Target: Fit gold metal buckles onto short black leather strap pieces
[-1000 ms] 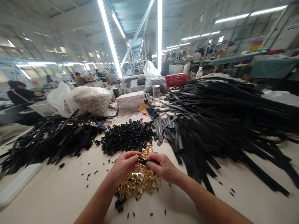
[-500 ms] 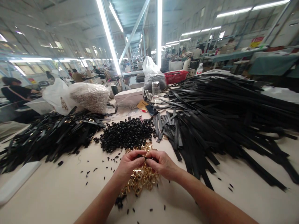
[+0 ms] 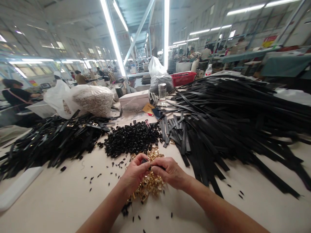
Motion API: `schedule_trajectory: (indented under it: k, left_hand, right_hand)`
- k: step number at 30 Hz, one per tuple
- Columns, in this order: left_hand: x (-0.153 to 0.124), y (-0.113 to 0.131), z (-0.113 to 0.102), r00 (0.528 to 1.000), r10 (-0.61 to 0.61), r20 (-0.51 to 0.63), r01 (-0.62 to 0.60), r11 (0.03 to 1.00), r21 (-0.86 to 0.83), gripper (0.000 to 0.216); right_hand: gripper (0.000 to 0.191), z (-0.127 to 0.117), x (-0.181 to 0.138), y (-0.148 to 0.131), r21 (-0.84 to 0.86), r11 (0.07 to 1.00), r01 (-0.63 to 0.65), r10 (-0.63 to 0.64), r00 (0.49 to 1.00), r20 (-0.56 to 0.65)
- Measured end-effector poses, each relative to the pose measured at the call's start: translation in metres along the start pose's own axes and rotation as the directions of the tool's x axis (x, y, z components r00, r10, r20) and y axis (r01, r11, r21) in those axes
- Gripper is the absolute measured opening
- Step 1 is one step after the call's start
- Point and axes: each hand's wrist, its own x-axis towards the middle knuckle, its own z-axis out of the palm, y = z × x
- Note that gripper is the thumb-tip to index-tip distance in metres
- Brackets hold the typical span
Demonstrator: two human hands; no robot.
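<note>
Fingers of left hand [image 3: 136, 173] and right hand [image 3: 171, 173] pinch a small black strap piece [image 3: 155, 167], probably light and stiff, above gold buckles [image 3: 149, 184].

A short black strap piece [image 3: 152, 167] lies level above gold buckles [image 3: 150, 184].
</note>
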Motion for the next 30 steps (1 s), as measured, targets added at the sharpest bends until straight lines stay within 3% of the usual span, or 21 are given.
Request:
schedule_trajectory:
  k: [9, 18, 23, 26, 30]
  left_hand:
    - [-0.002, -0.003, -0.003, 0.996, -0.057, 0.071, 0.049, 0.993, 0.11, 0.034]
    - [-0.003, 0.001, -0.004, 0.992, -0.095, 0.078, 0.08, 0.981, 0.175, 0.027]
    - [0.0, -0.003, -0.007, 0.992, -0.089, 0.089, 0.07, 0.979, 0.191, 0.022]
    - [0.002, -0.003, -0.011, 0.997, -0.057, 0.06, 0.044, 0.979, 0.199, 0.022]
    - [0.002, 0.004, -0.013, 1.0, -0.025, -0.015, 0.027, 0.985, 0.173, 0.025]
  right_hand:
    - [0.027, -0.006, 0.0, 0.007, 0.079, 0.994, -0.08, 0.078, 0.997, 0.027]
    - [0.028, -0.006, -0.001, 0.008, -0.091, 0.99, -0.105, 0.105, 0.994, -0.009]
    - [0.027, -0.004, 0.0, 0.003, -0.273, 0.962, 0.003, -0.01, 1.0, -0.024]
    - [0.016, -0.005, 0.001, -0.002, -0.236, 0.972, 0.008, -0.012, 1.0, -0.016]
    - [0.012, -0.013, 0.002, -0.005, -0.154, 0.986, -0.069, 0.08, 0.994, 0.068]
